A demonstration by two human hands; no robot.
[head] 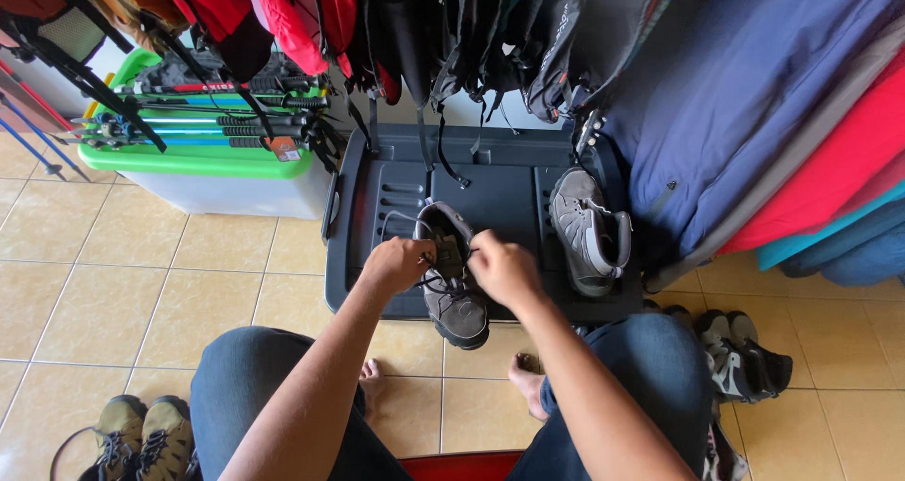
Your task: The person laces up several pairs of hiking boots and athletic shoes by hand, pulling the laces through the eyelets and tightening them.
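Boot point(454, 288) overhangs lid edge point(377, 306), apparently gripped by both hands.

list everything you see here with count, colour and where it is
grey boot: 1, grey-brown, front edge of the dark lid, laces held by both hands
second grey boot: 1, grey, on its side at the lid's right
dark bin lid: 1, dark grey, centre floor
green-lidded tub: 1, clear with green lid, upper left
trekking poles: several, black, teal and red, on the tub
hanging backpacks: several, red, orange, black, top
rolled mats: several, blue, red, teal, right
olive shoes: 2, bottom left
grey-black shoes: 2, lower right
tiled floor: beige
left hand: 1, at the laces
right hand: 1, at the laces
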